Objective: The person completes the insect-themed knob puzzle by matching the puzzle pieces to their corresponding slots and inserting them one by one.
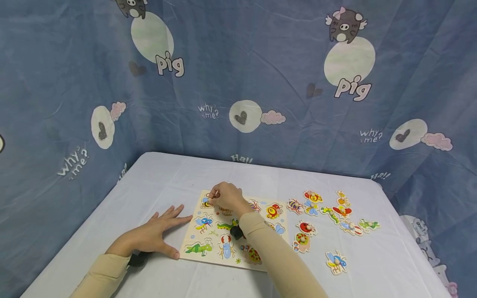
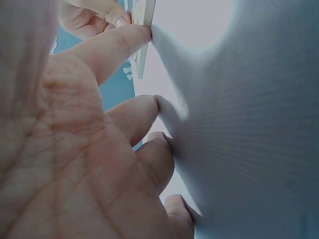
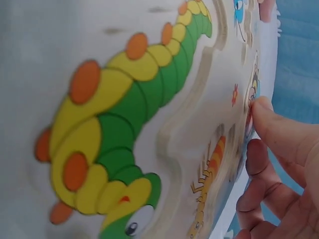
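Note:
A wooden insect puzzle board (image 1: 213, 261) lies on the white table. My right hand (image 1: 228, 198) reaches over its far left corner, thumb and fingertips pinching a bee puzzle piece (image 1: 205, 203) at the bee's place. In the right wrist view the thumb (image 3: 264, 112) presses at that piece, seen edge-on, with the caterpillar picture (image 3: 124, 109) large in the foreground. My left hand (image 1: 152, 234) rests on the table with its fingers spread. Its thumb and index finger reach the board's left edge; the left wrist view shows one fingertip (image 2: 142, 34) against that edge.
Right of the board lie several loose pieces, among them a spider (image 1: 295, 206), a ladybug (image 1: 306, 228), a snail (image 1: 302, 243), a caterpillar (image 1: 330, 214), a grasshopper (image 1: 369, 224) and a mosquito (image 1: 336, 263). A blue printed curtain (image 1: 208, 136) hangs behind the table.

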Demonstrator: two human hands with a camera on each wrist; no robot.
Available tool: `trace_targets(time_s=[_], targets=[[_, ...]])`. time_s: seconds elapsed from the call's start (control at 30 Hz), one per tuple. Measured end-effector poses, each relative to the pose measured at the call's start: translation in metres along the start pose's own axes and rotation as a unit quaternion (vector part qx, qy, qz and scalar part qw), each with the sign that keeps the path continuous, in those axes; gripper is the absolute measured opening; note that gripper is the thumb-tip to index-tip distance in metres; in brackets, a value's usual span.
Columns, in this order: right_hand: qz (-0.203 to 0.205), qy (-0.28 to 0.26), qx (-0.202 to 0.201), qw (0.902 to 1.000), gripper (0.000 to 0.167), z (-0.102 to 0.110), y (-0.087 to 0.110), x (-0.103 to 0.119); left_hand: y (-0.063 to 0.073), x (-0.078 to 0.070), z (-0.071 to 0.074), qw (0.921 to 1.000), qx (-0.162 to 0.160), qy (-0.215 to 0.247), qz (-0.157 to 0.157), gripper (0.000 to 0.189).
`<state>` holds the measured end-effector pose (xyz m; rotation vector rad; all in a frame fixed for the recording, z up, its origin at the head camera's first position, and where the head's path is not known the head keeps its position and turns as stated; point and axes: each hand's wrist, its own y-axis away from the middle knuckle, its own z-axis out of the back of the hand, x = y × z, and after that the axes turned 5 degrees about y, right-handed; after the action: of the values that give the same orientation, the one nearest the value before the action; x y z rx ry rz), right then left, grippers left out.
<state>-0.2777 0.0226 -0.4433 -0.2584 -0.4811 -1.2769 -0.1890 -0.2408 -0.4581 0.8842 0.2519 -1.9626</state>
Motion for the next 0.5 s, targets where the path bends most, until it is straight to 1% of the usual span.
trace_targets(time_s=[0.27,0.5], targets=[[0.007,-0.021,0.002,0.9998,0.009,0.0028,-0.002,-0.0029,-0.0012,0.0013,0.0003,1.0,0.004,0.0,0.004,0.112],[-0.011,-0.042,0.014,0.999,0.009,0.0023,-0.0025,-0.0043,-0.0007,0.0018,0.0001,1.0,0.004,0.003,0.004,0.112]])
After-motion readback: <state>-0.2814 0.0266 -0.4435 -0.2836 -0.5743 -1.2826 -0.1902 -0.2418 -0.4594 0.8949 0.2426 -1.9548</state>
